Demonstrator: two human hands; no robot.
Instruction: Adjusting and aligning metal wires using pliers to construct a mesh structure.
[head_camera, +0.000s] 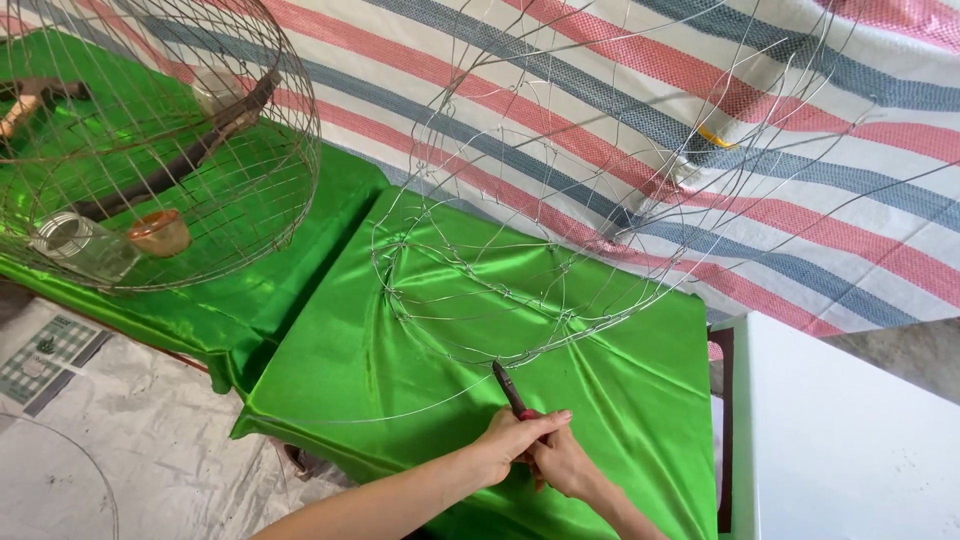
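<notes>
My left hand (503, 442) and my right hand (566, 466) are clasped together at the bottom, both closed around the red-and-black handles of a pair of pliers (509, 388). The dark jaws of the pliers point up to the lower rim of an unfinished wire cage frame (470, 300). That frame lies on its side on a green satin cloth (340, 380), its thin wires fanning up over the striped tarp. A loose wire runs across the cloth just left of the pliers.
A finished round wire cage (160, 140) stands at the upper left, holding a glass jar (80, 245), a small orange cup (160, 232) and a branch perch. A red, blue and white striped tarp (800, 150) hangs behind. A white surface (840, 440) lies right, paper-covered floor lower left.
</notes>
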